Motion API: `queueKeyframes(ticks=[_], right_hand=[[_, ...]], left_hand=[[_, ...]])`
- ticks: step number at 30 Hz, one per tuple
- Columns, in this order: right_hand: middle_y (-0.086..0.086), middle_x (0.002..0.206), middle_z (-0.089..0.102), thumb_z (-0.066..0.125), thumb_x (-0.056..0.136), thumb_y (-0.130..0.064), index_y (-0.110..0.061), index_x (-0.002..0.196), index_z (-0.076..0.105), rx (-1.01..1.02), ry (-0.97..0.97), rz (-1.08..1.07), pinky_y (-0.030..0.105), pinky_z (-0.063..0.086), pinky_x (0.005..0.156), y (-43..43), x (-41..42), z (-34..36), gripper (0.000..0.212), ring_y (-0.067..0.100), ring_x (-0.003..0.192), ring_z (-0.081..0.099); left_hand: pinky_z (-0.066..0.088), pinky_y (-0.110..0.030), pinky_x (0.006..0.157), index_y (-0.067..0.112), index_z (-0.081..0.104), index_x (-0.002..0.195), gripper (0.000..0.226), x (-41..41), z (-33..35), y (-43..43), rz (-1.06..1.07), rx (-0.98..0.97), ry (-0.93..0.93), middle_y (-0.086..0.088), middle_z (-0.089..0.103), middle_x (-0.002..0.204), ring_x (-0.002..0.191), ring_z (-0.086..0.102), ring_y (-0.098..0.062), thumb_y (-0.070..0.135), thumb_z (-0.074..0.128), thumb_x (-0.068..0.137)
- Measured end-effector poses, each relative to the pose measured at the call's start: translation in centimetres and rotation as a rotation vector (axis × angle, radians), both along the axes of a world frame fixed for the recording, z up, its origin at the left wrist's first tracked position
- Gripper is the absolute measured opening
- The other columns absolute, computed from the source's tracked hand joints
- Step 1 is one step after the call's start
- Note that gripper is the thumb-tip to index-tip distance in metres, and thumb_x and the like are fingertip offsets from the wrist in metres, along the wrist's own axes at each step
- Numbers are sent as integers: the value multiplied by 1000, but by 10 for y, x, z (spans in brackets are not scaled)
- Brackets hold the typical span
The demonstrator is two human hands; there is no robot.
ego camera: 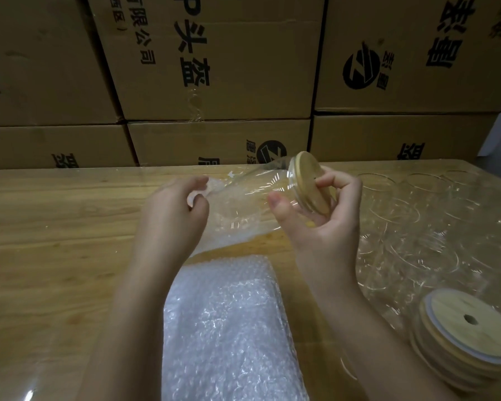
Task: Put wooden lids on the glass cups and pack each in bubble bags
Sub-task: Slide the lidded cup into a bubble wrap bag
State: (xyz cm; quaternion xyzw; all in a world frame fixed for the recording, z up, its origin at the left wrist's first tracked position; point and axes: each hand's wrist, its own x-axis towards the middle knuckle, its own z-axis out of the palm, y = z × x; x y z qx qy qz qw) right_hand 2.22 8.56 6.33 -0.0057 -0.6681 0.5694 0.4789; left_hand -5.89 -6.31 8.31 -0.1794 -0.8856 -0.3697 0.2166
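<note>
The right hand (324,209) grips the lidded end of a glass cup (252,189), thumb on the glass and curled fingers around the wooden lid (307,172), while the left hand (174,209) pinches the edge of a bubble bag (229,227) at the cup's base. The cup is held on its side above the table (55,241), its long axis running left to right, lid to the right and slightly far, base toward the left hand. Both forearms reach in from the near edge, flanking a stack of bubble bags (223,322).
</note>
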Motion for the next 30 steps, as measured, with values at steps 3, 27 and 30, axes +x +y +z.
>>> queueKeyframes(ticks=[3, 27, 30], right_hand=[[-6, 114, 54, 76, 68, -49, -31, 98, 42, 18, -30, -1, 44, 52, 83, -1, -3, -5, 49, 27, 99, 60], [-27, 92, 57, 73, 72, -50, -37, 98, 41, -267, -27, 118, 8, 46, 70, -8, -10, -21, 43, -11, 81, 59], [-30, 96, 56, 67, 68, -58, -38, 99, 42, -206, -72, 124, 10, 45, 74, -5, -12, -23, 44, -11, 88, 57]], left_hand=[[36, -15, 61, 24, 61, 125, 37, 7, 1, 7, -106, 17, 5, 13, 60, 117, 62, 50, 11, 12, 49, 92], [35, -38, 99, 12, 27, 146, 89, 8, -20, 36, -269, -373, 592, -11, 51, 136, 120, 45, -25, 45, 65, 72], [33, -33, 100, 5, 28, 146, 83, 14, -23, 47, -342, -286, 559, -14, 50, 138, 125, 43, -23, 46, 57, 80]])
